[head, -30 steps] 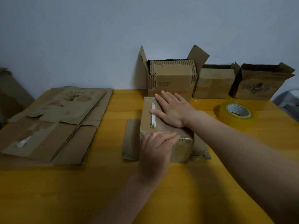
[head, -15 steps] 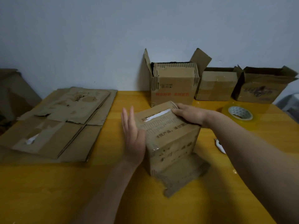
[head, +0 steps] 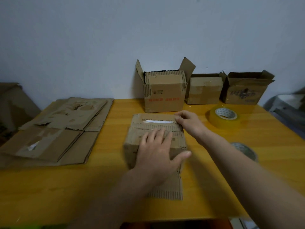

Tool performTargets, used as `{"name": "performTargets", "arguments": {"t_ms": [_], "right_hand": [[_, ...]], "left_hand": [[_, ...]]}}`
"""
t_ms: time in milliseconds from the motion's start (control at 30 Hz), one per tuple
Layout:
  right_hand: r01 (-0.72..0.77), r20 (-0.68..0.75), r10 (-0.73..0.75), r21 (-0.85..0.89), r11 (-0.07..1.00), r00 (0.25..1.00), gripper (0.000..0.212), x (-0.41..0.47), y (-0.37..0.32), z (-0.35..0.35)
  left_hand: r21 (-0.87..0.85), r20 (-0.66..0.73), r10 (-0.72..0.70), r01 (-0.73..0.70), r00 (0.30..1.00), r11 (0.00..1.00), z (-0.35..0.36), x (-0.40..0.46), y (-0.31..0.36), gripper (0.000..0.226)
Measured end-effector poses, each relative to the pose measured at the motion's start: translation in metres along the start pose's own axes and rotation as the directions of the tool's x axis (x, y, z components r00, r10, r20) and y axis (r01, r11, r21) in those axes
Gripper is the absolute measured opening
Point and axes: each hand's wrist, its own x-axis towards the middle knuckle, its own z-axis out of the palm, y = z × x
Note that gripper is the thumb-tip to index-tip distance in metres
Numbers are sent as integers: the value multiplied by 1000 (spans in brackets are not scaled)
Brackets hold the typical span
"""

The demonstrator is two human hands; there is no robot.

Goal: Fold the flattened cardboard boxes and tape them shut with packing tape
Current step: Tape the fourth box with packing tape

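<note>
Cardboard box (head: 148, 129) sits near the middle of the yellow surface (head: 49, 187), folded into shape with a loose flap (head: 166, 190) of ribbed cardboard trailing toward the person along the surface. A strip of white label residue (head: 158, 121) shows near its far top edge. The left hand (head: 158, 152) lies flat on top of the box, fingers spread and straight, thumb reaching over the right-hand edge; it presses rather than grips. The right hand (head: 189, 122) is at the far right corner of the box, fingers bent and pinching the edge there. To the left, a pile of flattened boxes (head: 54, 129) lies spread over the surface, well apart from the box being handled. Along the wall at the far side stand three assembled boxes with their top flaps open: a tall one (head: 163, 95) just behind the handled box, a middle one (head: 203, 90) beside it, and a right one (head: 244, 90) with dark printing on its front. A roll of packing tape (head: 222, 117) lies flat to the right of the right hand, near it but not touching. A second roll (head: 245, 150) shows just past the right forearm, partly hidden by the arm.
</note>
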Motion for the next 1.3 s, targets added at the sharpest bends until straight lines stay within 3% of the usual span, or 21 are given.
{"name": "performTargets", "arguments": {"t_ms": [67,167,233,333,433,567,633,700,767,867,933,967,1033,1133,1233,1300], "right_hand": [[-21,-105,20,-13,1000,994,16,-5,6,-3],[-70,-254,53,-57,996,966,18,-18,17,-15],[-43,-285,28,-45,998,958,20,-29,24,-19],[-7,-242,1,-22,1000,970,20,-40,25,-19],[38,-167,-45,-42,998,985,17,-48,26,-32],[101,-166,-142,-232,968,976,7,-60,44,-68],[55,-159,-111,-324,944,981,4,-67,57,-87],[-16,-156,-56,-430,903,986,3,-79,73,-103],[-70,-150,-20,-574,816,989,14,-93,91,-114],[-86,-104,5,-798,596,995,30,-111,110,-118],[-46,-56,-15,-917,395,998,31,-119,119,-117],[-38,-46,-13,-931,362,999,33,-122,121,-117],[-36,-42,-4,-918,396,999,32,-127,119,-117],[30,2,-56,-869,494,998,28,-133,108,-113],[98,27,-114,-733,674,993,33,-136,95,-105],[140,65,-134,-709,691,989,31,-136,91,-100]], "left_hand": [[105,14,62,-63,998,992,5,10,-9,98],[130,76,93,-102,993,986,-2,29,-37,78],[167,106,79,-96,991,981,-7,38,-46,61],[74,117,32,-41,993,996,1,39,-35,68],[66,-17,23,-22,1000,998,20,36,-26,73],[144,-194,44,-16,980,989,29,38,-24,66],[115,-361,192,-161,912,980,37,35,-17,54],[63,-534,335,-358,776,932,52,31,-8,34],[-26,-592,358,-461,722,887,66,26,5,26],[-250,-466,273,-422,841,871,87,18,18,31],[-384,-280,145,-249,949,889,99,16,26,33],[-434,-189,74,-151,979,888,103,17,30,33],[-518,-85,-14,-33,996,855,106,18,41,36],[-617,-41,-3,-23,999,787,104,23,58,54],[-786,39,-19,43,999,617,98,25,68,55],[-867,31,-57,55,998,495,95,24,69,42]]}}
